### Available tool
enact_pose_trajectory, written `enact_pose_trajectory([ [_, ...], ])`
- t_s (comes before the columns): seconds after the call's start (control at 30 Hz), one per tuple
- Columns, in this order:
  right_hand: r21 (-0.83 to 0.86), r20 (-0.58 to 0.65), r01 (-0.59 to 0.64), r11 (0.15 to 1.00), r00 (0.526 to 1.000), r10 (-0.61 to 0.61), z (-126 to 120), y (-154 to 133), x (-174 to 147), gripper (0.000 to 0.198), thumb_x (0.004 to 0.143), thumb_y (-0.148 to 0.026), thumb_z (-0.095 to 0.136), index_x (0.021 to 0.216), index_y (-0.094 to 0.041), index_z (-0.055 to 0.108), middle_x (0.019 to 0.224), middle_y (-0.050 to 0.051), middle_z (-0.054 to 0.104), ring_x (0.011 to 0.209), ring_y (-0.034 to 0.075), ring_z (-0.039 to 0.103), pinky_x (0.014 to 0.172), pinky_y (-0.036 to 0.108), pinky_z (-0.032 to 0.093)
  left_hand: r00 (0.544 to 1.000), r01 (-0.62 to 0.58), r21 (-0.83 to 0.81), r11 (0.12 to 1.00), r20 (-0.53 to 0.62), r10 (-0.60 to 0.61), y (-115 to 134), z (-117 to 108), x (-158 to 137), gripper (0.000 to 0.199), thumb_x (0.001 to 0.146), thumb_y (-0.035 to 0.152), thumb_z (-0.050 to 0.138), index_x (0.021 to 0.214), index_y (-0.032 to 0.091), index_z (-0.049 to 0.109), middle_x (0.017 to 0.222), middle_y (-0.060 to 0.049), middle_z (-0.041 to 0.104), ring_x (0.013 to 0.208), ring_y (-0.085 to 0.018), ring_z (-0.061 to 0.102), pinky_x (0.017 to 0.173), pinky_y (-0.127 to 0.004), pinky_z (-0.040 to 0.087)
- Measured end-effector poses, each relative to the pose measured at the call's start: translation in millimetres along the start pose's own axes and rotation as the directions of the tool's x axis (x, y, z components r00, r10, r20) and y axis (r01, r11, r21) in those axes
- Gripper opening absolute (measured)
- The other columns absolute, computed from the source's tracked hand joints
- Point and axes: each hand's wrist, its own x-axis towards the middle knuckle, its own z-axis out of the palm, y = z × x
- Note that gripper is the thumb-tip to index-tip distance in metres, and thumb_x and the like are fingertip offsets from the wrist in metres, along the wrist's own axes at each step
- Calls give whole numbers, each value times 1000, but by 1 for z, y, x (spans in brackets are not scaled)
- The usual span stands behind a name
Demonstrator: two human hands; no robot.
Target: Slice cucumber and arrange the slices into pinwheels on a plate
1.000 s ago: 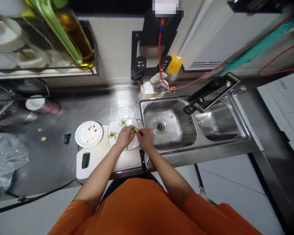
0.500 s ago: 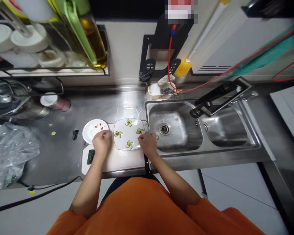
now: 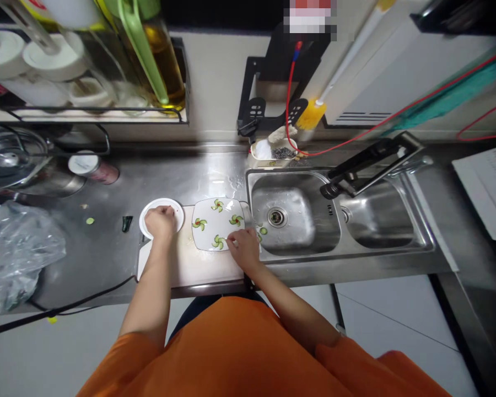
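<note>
One square plate (image 3: pixel 210 227) bears four pinwheels (image 3: pixel 198 223); right fingers (image 3: pixel 236 237) are narrow, left fingers (image 3: pixel 164 210) I cannot tell.

Room to pass behind the square plate (image 3: pixel 209 223), along the steel countertop (image 3: pixel 169 171)! The left hand (image 3: pixel 161 222) blocks the round plate (image 3: pixel 179 216), the right hand (image 3: pixel 244 248) crowds the near-right corner, a black faucet (image 3: pixel 355 165) overhangs the double sink (image 3: pixel 297 201).

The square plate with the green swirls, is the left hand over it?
No, the left hand is over the round plate, and the square plate lies off to the right.
</note>
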Motion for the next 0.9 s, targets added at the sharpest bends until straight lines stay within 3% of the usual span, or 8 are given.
enact_pose_trajectory([
  [0.2, 3, -21, -24, 1000, 1000, 24, 0, 7, -3, 14, 85, -31, 58, 82, -22, 68, 85, 3, 65, 96, 22, 44, 73, 30, 26, 999, -32, 22, 999, -2, 32, 3, -4, -4, 27, 71, 32, 54, 82, 14, 72, 78, -10, 68, 70, -20, 58, 73, -32, 44],
  [0.33, 10, -17, -35, 999, 999, 35, -1, 10, -3, 13, 85, -31, 58, 81, -23, 67, 85, 2, 65, 95, 21, 45, 73, 30, 26, 981, -190, -70, 979, -65, 185, 9, -7, -27, 26, 75, 32, 54, 82, 14, 71, 82, -9, 67, 82, -21, 59, 83, -33, 44],
  [0.43, 17, -12, -44, 999, 999, 44, -2, 11, -2, 13, 85, -31, 58, 81, -23, 67, 85, 1, 66, 95, 21, 45, 73, 29, 27, 928, -367, -208, 907, -15, 372, 11, -7, -61, 23, 77, 33, 55, 81, 17, 72, 82, -6, 67, 84, -19, 60, 85, -32, 45],
  [0.53, 10, 14, -52, 999, 999, 51, -1, 12, -1, 13, 85, -31, 58, 82, -22, 67, 85, 2, 66, 94, 21, 45, 73, 29, 27, 828, -502, -332, 799, 85, 555, 8, -1, -98, 19, 80, 32, 56, 82, 20, 71, 83, -5, 67, 82, -17, 60, 80, -31, 48],
  [0.67, 4, 53, 9, 1000, 999, -9, 7, 13, 0, 16, 87, -30, 55, 83, -22, 67, 84, 1, 65, 90, 18, 47, 77, 29, 28, 718, -626, -319, 711, 120, 686, -1, 12, -131, 15, 81, 29, 58, 81, 22, 71, 79, -5, 64, 81, -18, 59, 76, -31, 49],
  [0.9, -12, 124, -5, 1000, 992, 7, 18, 8, 2, 16, 87, -29, 54, 85, -23, 68, 86, 1, 64, 94, 19, 45, 75, 28, 29, 686, -671, -280, 686, 114, 718, -7, 23, -142, 16, 82, 28, 57, 82, 20, 71, 74, -5, 61, 74, -16, 56, 71, -28, 48],
])
